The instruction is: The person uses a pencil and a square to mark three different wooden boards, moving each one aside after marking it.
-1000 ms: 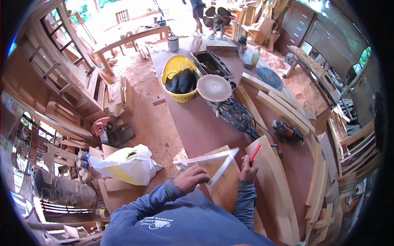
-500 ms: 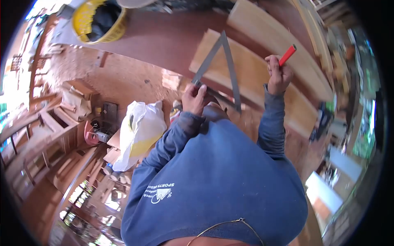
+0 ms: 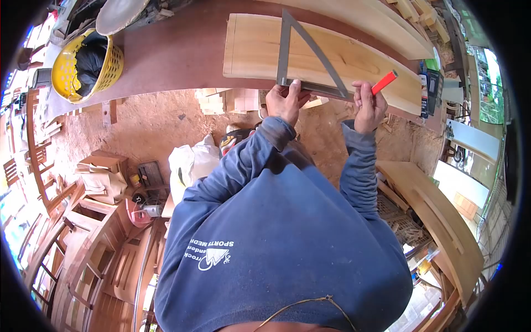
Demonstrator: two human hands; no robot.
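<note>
My left hand (image 3: 284, 104) is closed on the base of a metal triangle square (image 3: 285, 52), thumb on top. The square lies over a pale wooden board (image 3: 249, 47) on the table, its base along the board's near edge. My right hand (image 3: 369, 109) grips a red carpenter's pencil (image 3: 384, 83) between thumb and fingers, its end pointing up and right. That hand is by the board's near edge, just right of the square's corner.
The brown table (image 3: 166, 50) also bears a yellow basket (image 3: 113, 63) with dark stuff inside and a second board (image 3: 381, 25) farther back. Wood blocks (image 3: 243, 100) and a white sack (image 3: 193, 160) are on the floor. A long wooden panel (image 3: 437, 216) stands at right.
The view has turned, so table and boards look more level and the basket sits farther left. The square now rests with its base against the board's near edge. Both hands keep their holds.
</note>
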